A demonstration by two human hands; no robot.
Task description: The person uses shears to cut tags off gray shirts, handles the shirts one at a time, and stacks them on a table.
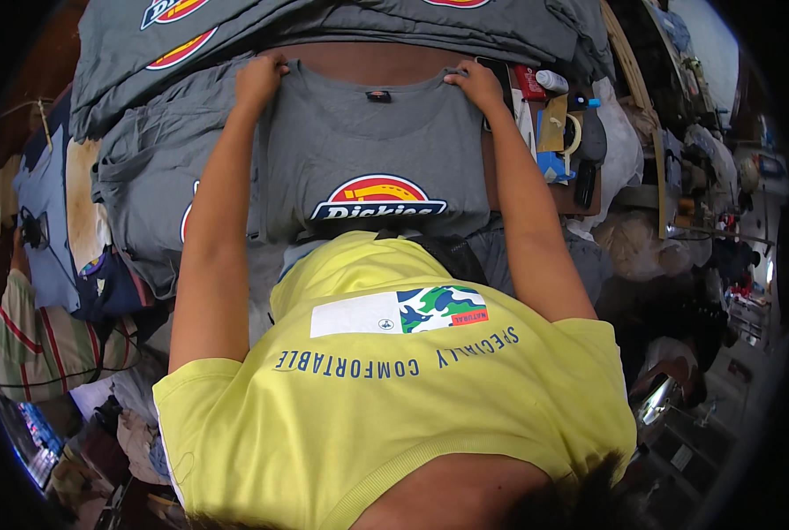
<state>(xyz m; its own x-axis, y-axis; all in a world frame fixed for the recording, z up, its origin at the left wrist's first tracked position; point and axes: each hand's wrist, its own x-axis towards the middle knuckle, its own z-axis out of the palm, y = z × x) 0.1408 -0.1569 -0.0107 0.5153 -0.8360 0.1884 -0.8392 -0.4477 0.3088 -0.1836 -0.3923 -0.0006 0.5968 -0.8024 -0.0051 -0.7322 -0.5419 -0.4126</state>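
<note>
A grey T-shirt [350,132] is spread out before me, its neckline toward the far side and its lower part hanging over the near edge by my body. On its front is a red, yellow and navy printed emblem [378,196]; a small dark label [377,96] shows inside the neck. My left hand [260,81] pinches the shirt at its far left shoulder. My right hand [478,85] does the same at the far right shoulder, fingers closed on the cloth. Between the two hands the fabric lies mostly flat, with slight creases.
More grey shirts [341,22] are heaped along the far side, with another grey pile [138,177] at the left. A brown tabletop [359,60] shows between them. At the right lie a roll of tape [573,134], a white bottle [551,81] and a red box [528,83].
</note>
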